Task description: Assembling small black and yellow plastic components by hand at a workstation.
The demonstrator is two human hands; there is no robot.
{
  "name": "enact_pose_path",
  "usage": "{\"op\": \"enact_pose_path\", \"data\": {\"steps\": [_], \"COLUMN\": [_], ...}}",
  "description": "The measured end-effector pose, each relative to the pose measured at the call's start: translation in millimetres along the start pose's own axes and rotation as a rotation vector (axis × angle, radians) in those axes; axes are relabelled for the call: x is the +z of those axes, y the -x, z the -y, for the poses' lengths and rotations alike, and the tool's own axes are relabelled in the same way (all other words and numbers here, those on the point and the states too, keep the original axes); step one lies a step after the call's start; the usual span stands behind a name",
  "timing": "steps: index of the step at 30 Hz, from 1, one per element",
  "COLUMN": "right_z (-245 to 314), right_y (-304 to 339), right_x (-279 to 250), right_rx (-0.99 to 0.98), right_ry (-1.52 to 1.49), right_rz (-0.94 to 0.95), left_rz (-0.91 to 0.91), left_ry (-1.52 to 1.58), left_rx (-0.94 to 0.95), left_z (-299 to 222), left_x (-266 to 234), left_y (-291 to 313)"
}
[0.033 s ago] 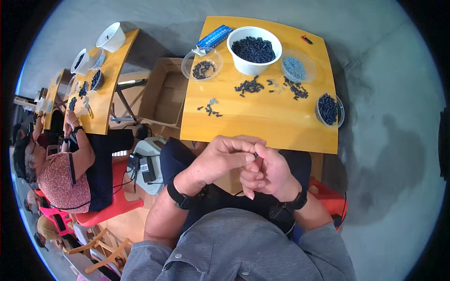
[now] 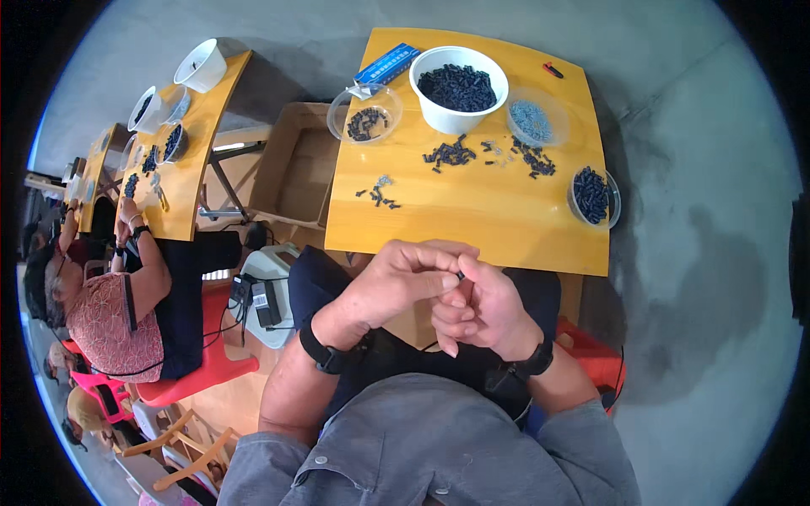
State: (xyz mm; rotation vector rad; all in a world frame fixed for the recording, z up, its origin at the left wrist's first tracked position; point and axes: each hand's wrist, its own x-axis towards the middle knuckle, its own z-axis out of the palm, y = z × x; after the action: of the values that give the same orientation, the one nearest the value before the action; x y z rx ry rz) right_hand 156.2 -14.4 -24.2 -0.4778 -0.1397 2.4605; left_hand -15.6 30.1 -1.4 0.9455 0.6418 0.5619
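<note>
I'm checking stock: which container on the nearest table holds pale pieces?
The clear tub just right of the white bucket; its pale pieces look blue-grey. The bucket, left tub and right-edge tub hold dark pieces.

A yellow wooden table [image 2: 472,221] is carrying a white tub [image 2: 447,122], loose black plastic pieces [image 2: 450,155] in front of it, a blue carton [image 2: 386,66] and clear bowl [image 2: 393,100] to its left, and a clear dish [image 2: 559,123], clear container [image 2: 614,207] and red-and-black tool [image 2: 553,70] to its right.
</note>
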Motion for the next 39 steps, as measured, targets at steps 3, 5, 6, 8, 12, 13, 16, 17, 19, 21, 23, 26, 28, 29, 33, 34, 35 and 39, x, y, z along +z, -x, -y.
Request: {"op": "enact_pose_path", "data": {"steps": [3,5,6,8,12,13,16,17,19,21,23,26,28,29,33,34,35,39], "right_z": [1.1,-1.2,-1.8,-3.1,-5.4,-3.5,-0.7,-0.3,-0.7,-1.6,-3.1,-7.6,-8.4,-9.1,-26.2,-29.6,-31.9,-17.8], "right_y": [-4.0,-4.9,-5.3,-6.3,-8.5,-7.9,-7.3,-7.5,-7.1,-6.6,-5.8,-5.6,-5.5,-6.4,-17.5,-21.9,-24.3,-18.6], "right_x": [-2.8,-2.2,-1.7,-0.8,-2.6,-0.9,4.0,4.6,2.3,1.6,2.3,4.0,15.1,19.0,5.6,3.3,-0.8,-2.3], "right_rx": [0.001,0.013,0.015,0.023,0.017,0.010,0.013,0.020,0.021,0.022,-0.003,-0.038,-0.043,-0.048,-0.102,-0.100,-0.099,-0.144], "right_ry": [0.025,-0.009,-0.011,0.004,-0.056,-0.035,-0.004,0.006,0.023,0.041,0.066,0.014,0.045,0.075,0.008,0.014,0.015,0.126], "right_rz": [0.102,0.088,0.088,0.097,0.171,0.170,0.144,0.119,0.115,0.112,0.077,-0.007,-0.099,-0.192,-0.210,-0.226,-0.220,-0.241], "left_rz": [0.037,0.044,0.051,0.055,0.017,-0.025,-0.030,-0.032,-0.010,-0.022,-0.033,-0.049,-0.043,-0.038,-0.057,-0.102,-0.147,-0.149], "left_ry": [-0.079,-0.070,-0.087,-0.102,-0.091,-0.056,0.042,0.041,0.027,0.021,0.013,0.010,0.015,0.014,0.021,-0.026,-0.074,0.063], "left_rx": [0.078,0.063,0.070,0.076,0.074,0.039,0.023,0.024,0.041,0.045,0.050,0.037,-0.036,-0.036,-0.036,-0.084,-0.129,-0.084], "left_z": [-0.9,1.3,1.7,2.1,-1.8,-3.7,-2.5,-1.7,0.7,2.3,2.6,0.0,-0.4,-0.4,9.0,11.6,13.7,22.9], "left_x": [-5.2,-8.8,-9.7,-11.0,-9.4,-7.7,-6.3,-6.6,-6.5,-5.7,-3.6,0.7,0.9,0.7,-1.6,-4.6,-6.1,-3.4], "left_y": [-3.0,-1.5,-0.6,1.2,2.7,3.2,3.2,3.2,2.7,3.2,3.9,4.4,4.6,4.2,6.5,7.0,6.5,0.0]}}
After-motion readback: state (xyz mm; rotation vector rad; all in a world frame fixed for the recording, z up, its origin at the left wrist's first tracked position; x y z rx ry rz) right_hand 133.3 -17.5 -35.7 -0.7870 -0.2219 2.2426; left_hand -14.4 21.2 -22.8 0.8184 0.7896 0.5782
